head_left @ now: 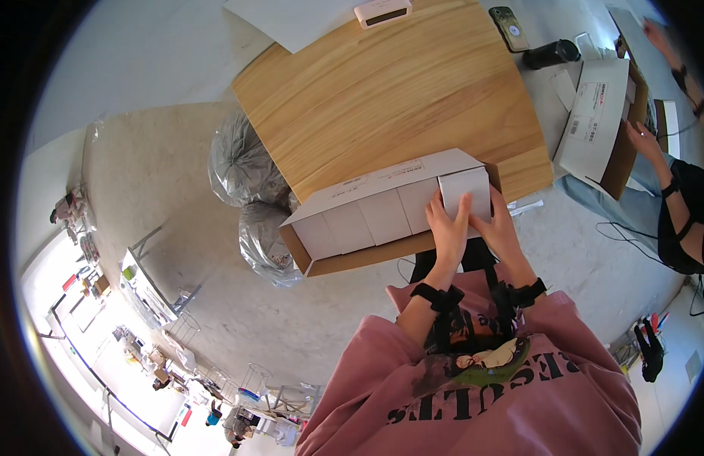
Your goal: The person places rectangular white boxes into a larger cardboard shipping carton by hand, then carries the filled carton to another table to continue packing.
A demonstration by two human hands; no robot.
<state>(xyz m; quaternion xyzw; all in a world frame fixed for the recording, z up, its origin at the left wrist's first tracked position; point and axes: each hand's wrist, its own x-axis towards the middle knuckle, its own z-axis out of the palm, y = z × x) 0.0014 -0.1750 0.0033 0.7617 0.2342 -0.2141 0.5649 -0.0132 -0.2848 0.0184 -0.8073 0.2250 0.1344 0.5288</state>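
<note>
A long white cardboard carton (401,175) with brown inner walls lies at the near edge of the wooden table, its open side toward me. Several small white boxes (347,228) stand in a row inside it. At the row's right end, one white box (464,190) sticks out a little beyond the others. My left hand (448,226) grips this box on its left and near side, fingers closed against it. On its right side my right hand (498,222) presses, thumb near the lower corner. Black bands circle both wrists.
The wooden table (390,83) spreads beyond the carton, with a small white device (382,12) at its far edge. Grey plastic bags (245,156) sit left. To the right are a phone (508,29), a black bottle (551,54) and a co-worker's hand (647,142) at another white carton (591,114).
</note>
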